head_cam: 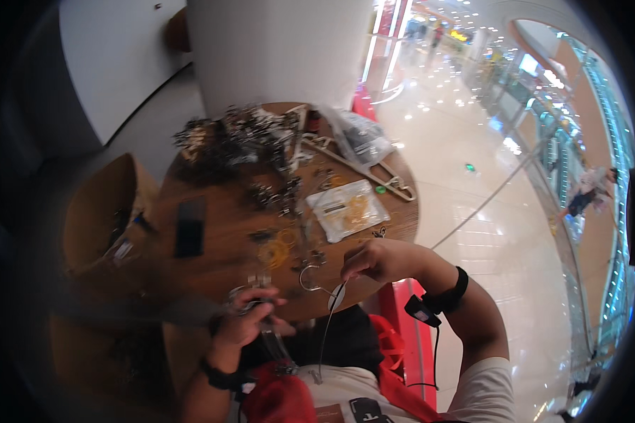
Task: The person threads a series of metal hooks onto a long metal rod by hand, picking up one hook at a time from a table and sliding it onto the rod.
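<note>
My left hand (251, 317) is closed around a clear plastic hanger (275, 343) with metal parts, blurred, near the table's front edge. To its right, my right hand (368, 261) pinches the end of a thin dark cord or strip (325, 328) that hangs down towards my shirt. A metal hanger hook (309, 279) and a small whitish oval piece (336, 297) lie between the hands; what joins them is unclear. Yellow rubber bands (276, 251) lie on the wooden table (222, 275) beyond my left hand, with a plastic bag of yellow bands (349, 209) farther right.
A heap of metal clips and hangers (243, 137) covers the table's far side. Pale hangers (349, 164) and a clear plastic bag (362, 140) lie at the far right. A dark phone (190, 227) lies left, beside a cardboard box (103, 211). A column (275, 53) stands behind.
</note>
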`<state>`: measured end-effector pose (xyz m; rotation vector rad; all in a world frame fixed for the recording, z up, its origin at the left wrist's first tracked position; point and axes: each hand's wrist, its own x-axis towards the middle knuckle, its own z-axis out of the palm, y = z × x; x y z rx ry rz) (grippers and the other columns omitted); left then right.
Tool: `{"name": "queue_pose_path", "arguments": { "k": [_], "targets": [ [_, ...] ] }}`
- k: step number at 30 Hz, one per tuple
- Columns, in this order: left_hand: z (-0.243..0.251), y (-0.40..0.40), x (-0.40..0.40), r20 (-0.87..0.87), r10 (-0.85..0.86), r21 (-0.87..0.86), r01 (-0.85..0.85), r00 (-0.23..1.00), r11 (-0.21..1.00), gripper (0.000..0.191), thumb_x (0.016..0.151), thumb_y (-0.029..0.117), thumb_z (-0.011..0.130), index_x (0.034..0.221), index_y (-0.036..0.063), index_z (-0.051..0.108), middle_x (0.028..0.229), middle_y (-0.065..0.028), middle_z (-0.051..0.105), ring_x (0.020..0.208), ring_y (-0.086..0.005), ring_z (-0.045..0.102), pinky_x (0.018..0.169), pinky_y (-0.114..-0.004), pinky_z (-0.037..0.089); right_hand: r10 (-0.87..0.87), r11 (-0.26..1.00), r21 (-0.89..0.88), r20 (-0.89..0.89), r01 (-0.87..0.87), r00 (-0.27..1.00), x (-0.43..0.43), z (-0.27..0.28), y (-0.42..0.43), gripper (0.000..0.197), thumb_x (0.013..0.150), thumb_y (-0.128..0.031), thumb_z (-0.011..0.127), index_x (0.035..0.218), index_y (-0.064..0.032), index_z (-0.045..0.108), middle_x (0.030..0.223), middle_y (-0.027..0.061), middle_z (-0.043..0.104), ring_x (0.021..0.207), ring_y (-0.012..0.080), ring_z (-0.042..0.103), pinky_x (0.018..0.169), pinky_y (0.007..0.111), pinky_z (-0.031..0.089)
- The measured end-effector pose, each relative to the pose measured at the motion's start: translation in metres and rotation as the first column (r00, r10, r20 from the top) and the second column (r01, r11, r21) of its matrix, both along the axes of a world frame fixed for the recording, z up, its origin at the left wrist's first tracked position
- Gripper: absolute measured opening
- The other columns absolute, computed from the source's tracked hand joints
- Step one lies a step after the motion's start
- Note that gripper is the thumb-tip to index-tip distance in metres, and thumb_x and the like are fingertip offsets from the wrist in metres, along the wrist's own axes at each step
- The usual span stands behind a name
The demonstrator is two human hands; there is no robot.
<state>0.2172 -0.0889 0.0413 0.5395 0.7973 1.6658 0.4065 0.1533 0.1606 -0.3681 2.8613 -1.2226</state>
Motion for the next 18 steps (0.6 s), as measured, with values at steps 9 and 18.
{"name": "queue_pose_path", "arguments": {
  "k": [9, 18],
  "targets": [
    [0.015, -0.004, 0.029, 0.114, -0.214, 0.036, 0.211, 0.97, 0.977, 0.025, 0.084, 0.0, 0.054, 0.109, 0.0017, 0.052, 0.108, -0.0129, 0.056, 0.1, -0.0237, 0.056, 0.074, -0.036, 0.055, 0.188, 0.977, -0.086, -0.086, -0.195, 0.978, -0.062, -0.039, -0.037, 0.013, 0.075, -0.003, 0.055, 0.085, -0.0031, 0.063, 0.077, 0.0093, 0.059, 0.076, 0.0266, 0.055, 0.066, 0.035, 0.043],
    [0.004, -0.002, 0.02, 0.09, -0.035, 0.075, 0.028, 0.995, 0.997, 0.02, 0.074, -0.008, 0.059, 0.09, 0.0051, 0.058, 0.111, -0.0161, 0.052, 0.093, -0.0257, 0.056, 0.062, -0.033, 0.053, -0.203, 0.965, 0.028, -0.558, 0.262, 0.804, -0.047, -0.061, -0.05, 0.01, 0.071, -0.011, 0.062, 0.079, -0.0052, 0.061, 0.078, 0.0091, 0.057, 0.082, 0.0272, 0.054, 0.071, 0.039, 0.042]
  ]
}}
